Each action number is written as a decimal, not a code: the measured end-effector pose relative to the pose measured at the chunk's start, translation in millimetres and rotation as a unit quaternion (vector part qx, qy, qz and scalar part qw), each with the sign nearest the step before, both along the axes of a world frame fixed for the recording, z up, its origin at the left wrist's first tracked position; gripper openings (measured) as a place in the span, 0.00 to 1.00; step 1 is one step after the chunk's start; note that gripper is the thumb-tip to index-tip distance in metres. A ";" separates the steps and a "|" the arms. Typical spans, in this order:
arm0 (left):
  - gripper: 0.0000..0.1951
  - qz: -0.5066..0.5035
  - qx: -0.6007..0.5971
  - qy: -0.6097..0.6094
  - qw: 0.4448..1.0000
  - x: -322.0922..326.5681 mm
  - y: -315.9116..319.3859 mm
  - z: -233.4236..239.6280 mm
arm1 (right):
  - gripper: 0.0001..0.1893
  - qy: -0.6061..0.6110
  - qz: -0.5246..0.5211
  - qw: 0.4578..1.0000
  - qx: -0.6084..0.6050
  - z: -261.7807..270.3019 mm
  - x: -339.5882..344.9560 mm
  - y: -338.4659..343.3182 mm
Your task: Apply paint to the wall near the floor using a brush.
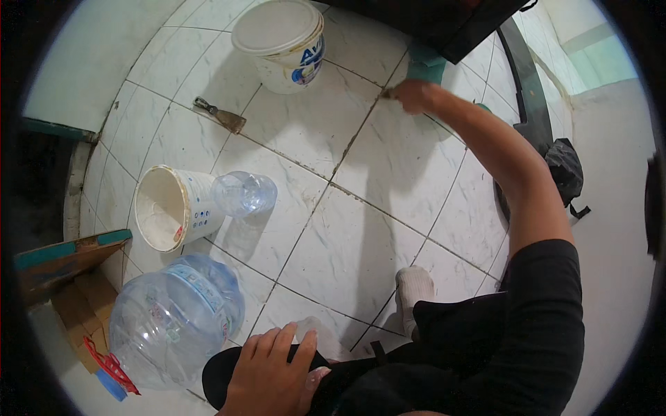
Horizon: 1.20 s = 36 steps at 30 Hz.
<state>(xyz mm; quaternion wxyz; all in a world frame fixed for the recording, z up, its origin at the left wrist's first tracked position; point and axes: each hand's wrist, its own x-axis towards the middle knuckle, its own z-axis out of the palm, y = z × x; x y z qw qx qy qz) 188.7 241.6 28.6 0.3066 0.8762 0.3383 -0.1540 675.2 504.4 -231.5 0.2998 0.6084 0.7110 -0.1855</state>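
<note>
My left hand [273, 369] rests on my dark-clothed left knee with its fingers somewhat apart, holding nothing that I can see. On the right, my outstretched right hand [414, 96] is down at the tiled floor [307, 130], by a dark grout line. A small brownish thing [386, 94] shows at its fingertips; whether that is gripped or only dirt in the joint is unclear. Just beyond this hand is a teal object [427, 65], partly hidden by the hand and a black piece of furniture. A worn scraper [221, 115] lies on the tiles to the left.
A lidded white bucket [278, 34] stands ahead. Leftward are an open white bucket [161, 208], a clear plastic bottle [247, 193] and a large water jug [166, 327] with a red handle. Black furniture [416, 21] overhangs the far floor. A black bag [564, 169] sits right.
</note>
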 end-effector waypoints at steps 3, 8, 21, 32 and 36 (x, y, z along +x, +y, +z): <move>0.25 -0.013 -0.008 0.037 0.999 -2.5 -2.5 0.2 | 0.35 0.027 0.103 0.992 -0.070 6.5 -49.5 -39.4; 0.25 -0.012 0.007 0.020 1.000 4.7 -5.8 5.9 | 0.32 0.116 0.059 0.991 -0.041 10.1 -125.6 -128.3; 0.25 0.009 0.060 -0.025 0.998 -3.4 -31.5 21.0 | 0.29 0.108 -0.059 0.991 -0.044 68.1 -31.9 -304.5; 0.24 0.036 0.033 0.040 0.998 15.6 -29.6 27.3 | 0.27 0.182 -0.236 0.954 0.040 38.7 -2.2 -402.7; 0.24 0.049 0.019 0.057 0.997 21.5 -27.1 23.6 | 0.28 0.234 -0.228 0.944 0.051 4.9 -35.0 -411.7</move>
